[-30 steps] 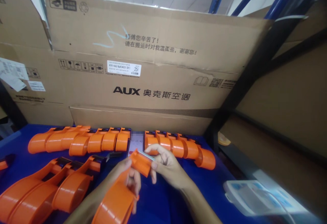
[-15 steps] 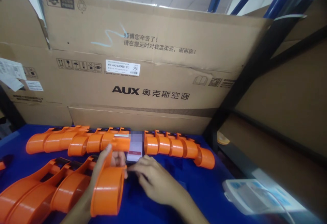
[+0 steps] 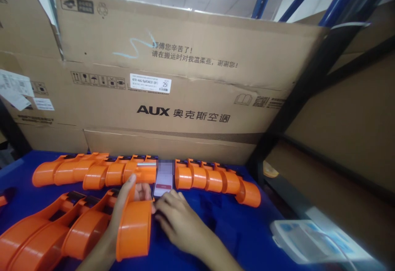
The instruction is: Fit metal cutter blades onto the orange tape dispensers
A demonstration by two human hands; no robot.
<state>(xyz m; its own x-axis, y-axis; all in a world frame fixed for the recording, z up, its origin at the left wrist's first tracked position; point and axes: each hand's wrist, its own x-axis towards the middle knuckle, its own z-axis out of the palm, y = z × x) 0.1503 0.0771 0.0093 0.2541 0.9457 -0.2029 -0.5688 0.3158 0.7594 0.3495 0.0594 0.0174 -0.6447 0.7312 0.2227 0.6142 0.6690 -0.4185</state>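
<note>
My left hand [image 3: 121, 205] grips an orange plastic tape dispenser [image 3: 134, 227], held upright over the blue table [image 3: 240, 230], beside a front row of the same dispensers [image 3: 55, 232]. My right hand [image 3: 179, 219] rests palm down on the table just right of it, fingers curled toward a dark part under them; I cannot tell whether it holds anything. A phone [image 3: 163, 178] lies flat just beyond my fingertips.
Two rows of orange dispensers line the back of the table, one at the left [image 3: 92, 172] and one at the right [image 3: 216, 180]. A large AUX cardboard box [image 3: 185, 81] stands behind them. A white-and-blue device [image 3: 308, 240] sits at lower right by dark shelf uprights.
A second ago both hands held the dispenser at the centre. My left hand has since carried it left and stood it upright; my right hand let go and dropped to the table.
</note>
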